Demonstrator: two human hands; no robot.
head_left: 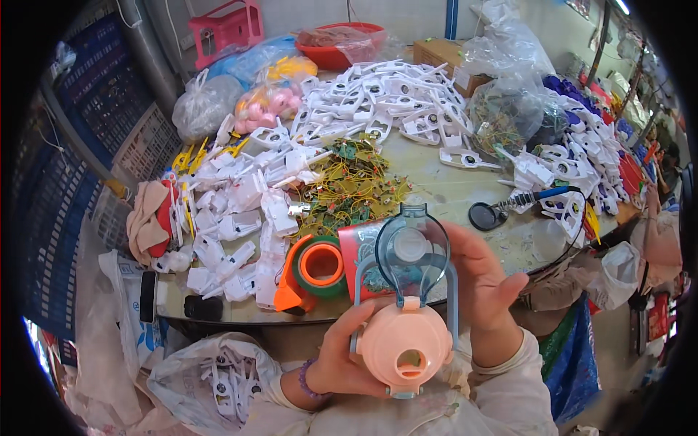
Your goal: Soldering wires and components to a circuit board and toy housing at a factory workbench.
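A pink water bottle is in front of me at the table's near edge, seen from above. Its clear grey-blue flip lid stands raised, and a drinking opening shows in the pink top. A grey-blue carry loop arches around the lid. My left hand, with a purple bead bracelet at the wrist, is wrapped around the bottle's left side. Beside the lid and loop, my right hand has its thumb apart and its fingers stretched out. Its fingertips are partly hidden behind the lid, so contact there is unclear.
An orange tape dispenser and a red packet lie by the bottle. Wired green circuit boards and white plastic housings are heaped behind. A soldering iron rests in its stand at right. A bag of parts sits below.
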